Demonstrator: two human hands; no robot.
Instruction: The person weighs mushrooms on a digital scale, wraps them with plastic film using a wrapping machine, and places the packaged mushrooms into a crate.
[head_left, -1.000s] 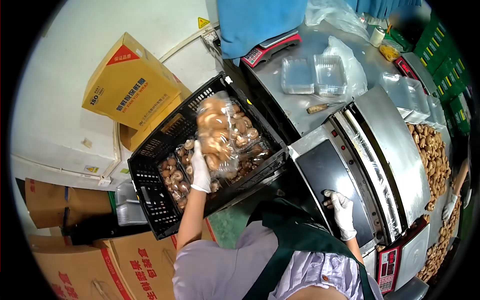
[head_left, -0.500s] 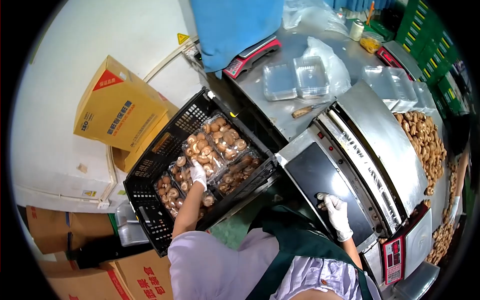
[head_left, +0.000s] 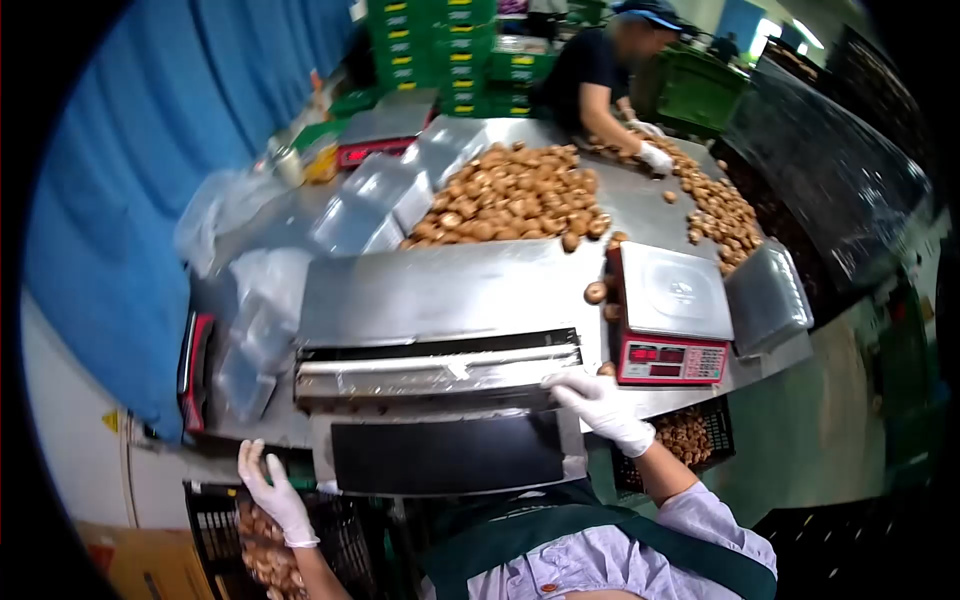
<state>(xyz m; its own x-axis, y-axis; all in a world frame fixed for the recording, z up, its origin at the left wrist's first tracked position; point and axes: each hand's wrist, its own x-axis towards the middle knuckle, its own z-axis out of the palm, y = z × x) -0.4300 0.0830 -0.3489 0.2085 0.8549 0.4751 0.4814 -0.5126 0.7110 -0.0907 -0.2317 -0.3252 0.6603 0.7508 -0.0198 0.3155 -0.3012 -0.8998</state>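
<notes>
My left hand (head_left: 277,497), in a white glove, is raised above the black crate (head_left: 208,515) at the lower left. Its fingers are apart and hold nothing. Packed brown mushrooms (head_left: 268,555) show in the crate just below it, partly hidden by the hand and forearm. My right hand (head_left: 602,408), also gloved, reaches to the right end of the metal film-wrapping machine (head_left: 440,385). Its fingers stretch out toward the film roll (head_left: 430,364), with nothing visible in them; motion blurs them slightly. The machine's black plate (head_left: 448,452) lies between my hands with nothing on it.
Behind the machine lies a heap of mushrooms (head_left: 515,195), with clear plastic trays (head_left: 375,200) to its left. A red-and-white scale (head_left: 675,305) stands at the right. Across the table, a person (head_left: 600,80) in gloves handles more mushrooms (head_left: 715,205). Blue curtain (head_left: 190,150) hangs left.
My view has swung right and up toward the table. My left hand has left the mushroom packs and lifted clear. My right hand has moved from the black plate to the machine's right end.
</notes>
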